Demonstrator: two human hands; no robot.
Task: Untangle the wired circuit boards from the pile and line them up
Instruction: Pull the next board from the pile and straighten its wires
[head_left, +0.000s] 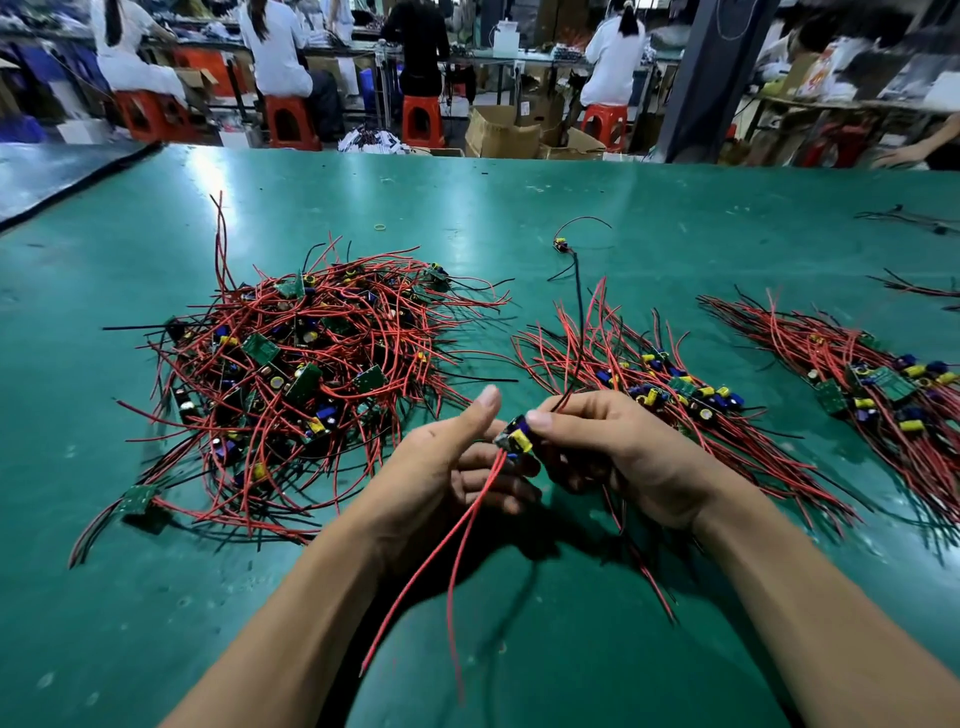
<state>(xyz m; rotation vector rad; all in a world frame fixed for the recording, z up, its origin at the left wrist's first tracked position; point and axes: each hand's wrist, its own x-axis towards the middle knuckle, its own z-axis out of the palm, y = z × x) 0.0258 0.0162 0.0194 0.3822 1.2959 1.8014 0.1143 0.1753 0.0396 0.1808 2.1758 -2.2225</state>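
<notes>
The green work mat (519, 208) covers the whole bench. On its left half lies the tangled pile (301, 364) — green circuit boards with blue and yellow capacitors, buried in crossed red and black wires. Right of centre, the first lined-up row (649, 379) lies with boards side by side and wires fanned toward the far edge; the second lined-up row (883, 384) lies well apart, further right.

Beyond the bench an open cardboard box (498, 132) stands on the floor; its contents cannot be told.

The right hand (613, 457) holds the held circuit board (514, 436) above the mat, near the front edge, thumb and forefinger pinched on it. Two red wires hang from the board toward the viewer.

The left hand (447, 467) sits just beside it — thumb raised free, fingers curled beneath the board; whether they grip the wires cannot be told.

A lone board (561, 244) lies farther back, a rubber band (381, 227) to its left.
</notes>
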